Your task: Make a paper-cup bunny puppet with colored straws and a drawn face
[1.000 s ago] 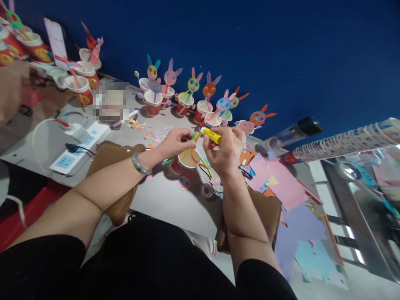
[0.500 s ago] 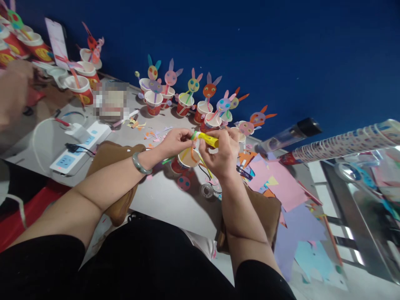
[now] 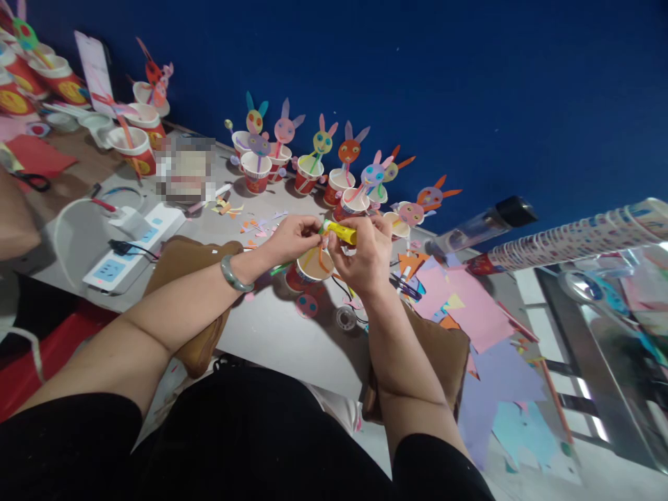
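Observation:
My right hand (image 3: 365, 257) grips a yellow glue stick (image 3: 344, 234), its white tip pointing left. At that tip, my left hand (image 3: 292, 238) pinches the end of a paper strip; a bit of green shows there, partly hidden by the fingers. Just below both hands stands a red paper cup (image 3: 297, 280), with an orange paper strip (image 3: 324, 260) curving at its rim. A round pink paper face (image 3: 307, 306) with blue eyes is at the cup's near side. Right of it lies a small tape roll (image 3: 345, 318).
Red cups with paper rabbits (image 3: 312, 170) line the blue wall. A power strip (image 3: 133, 249) lies left, a stack of paper cups (image 3: 568, 236) right. Coloured paper sheets (image 3: 480, 306) cover the right side. Brown cushions (image 3: 191, 278) lie under my forearms. Another person's arm (image 3: 15, 216) is far left.
My right hand and the glue stick have shifted slightly left, toward the pinched strip. My left hand stays in place. The other person's hand at far left has moved down and mostly out of view.

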A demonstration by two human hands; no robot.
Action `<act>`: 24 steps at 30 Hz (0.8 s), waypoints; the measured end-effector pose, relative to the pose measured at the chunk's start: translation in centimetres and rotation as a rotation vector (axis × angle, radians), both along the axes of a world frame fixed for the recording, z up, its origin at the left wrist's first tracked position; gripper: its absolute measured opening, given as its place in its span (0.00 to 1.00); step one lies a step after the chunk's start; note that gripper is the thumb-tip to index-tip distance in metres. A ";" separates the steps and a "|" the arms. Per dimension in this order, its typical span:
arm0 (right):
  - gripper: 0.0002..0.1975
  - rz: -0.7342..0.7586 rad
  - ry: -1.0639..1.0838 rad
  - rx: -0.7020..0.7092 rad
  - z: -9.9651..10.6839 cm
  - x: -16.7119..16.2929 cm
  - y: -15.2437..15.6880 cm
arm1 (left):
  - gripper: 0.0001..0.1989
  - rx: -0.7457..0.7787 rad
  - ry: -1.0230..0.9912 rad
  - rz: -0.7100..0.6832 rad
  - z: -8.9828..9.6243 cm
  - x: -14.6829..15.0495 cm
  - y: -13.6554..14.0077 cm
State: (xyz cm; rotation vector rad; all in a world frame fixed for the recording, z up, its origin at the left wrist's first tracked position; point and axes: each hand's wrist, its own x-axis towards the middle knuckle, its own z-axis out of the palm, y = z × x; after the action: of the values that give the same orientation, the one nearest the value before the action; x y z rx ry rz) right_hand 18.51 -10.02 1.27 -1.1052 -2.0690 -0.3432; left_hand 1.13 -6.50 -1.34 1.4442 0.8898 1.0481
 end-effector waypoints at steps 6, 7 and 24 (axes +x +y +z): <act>0.06 -0.068 0.058 0.062 0.2 0.4 0.1 | 0.06 -0.016 -0.011 -0.042 -0.1 -0.1 -0.1; 0.06 -0.052 0.052 0.065 0.3 0.3 0.0 | 0.06 -0.023 -0.016 -0.037 -0.1 -0.1 0.0; 0.06 0.027 -0.004 0.036 0.1 0.0 0.0 | 0.05 0.025 0.002 0.009 -0.2 -0.2 0.2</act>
State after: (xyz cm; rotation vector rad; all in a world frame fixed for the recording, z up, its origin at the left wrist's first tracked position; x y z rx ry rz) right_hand 18.54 -9.99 1.32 -1.0547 -2.0717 -0.3682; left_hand 0.94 -6.28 -1.57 1.4634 0.8888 1.0681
